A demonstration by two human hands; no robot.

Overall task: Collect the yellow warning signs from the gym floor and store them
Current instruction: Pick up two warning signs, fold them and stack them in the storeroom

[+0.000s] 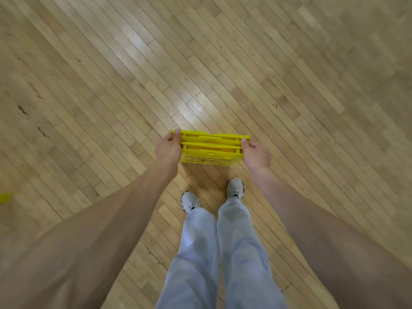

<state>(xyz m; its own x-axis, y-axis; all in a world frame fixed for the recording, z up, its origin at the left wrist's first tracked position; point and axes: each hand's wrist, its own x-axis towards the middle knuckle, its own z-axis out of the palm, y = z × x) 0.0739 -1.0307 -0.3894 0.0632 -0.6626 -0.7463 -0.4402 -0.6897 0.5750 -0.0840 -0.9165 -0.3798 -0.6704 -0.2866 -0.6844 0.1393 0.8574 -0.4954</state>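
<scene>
Both forearms extend over my trousers [220, 253] as my left hand [167, 148] and right hand [256, 155] grasp opposite ends of the folded yellow signs [210, 148] above the wooden floor [111, 85].

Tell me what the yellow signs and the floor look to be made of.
Yellow signs: likely moulded plastic, uniform matte yellow with ribbed edges and printed lettering. Floor: apparently hardwood strips, glossy varnish, shown by visible plank seams, grain tones and bright reflections.
</scene>
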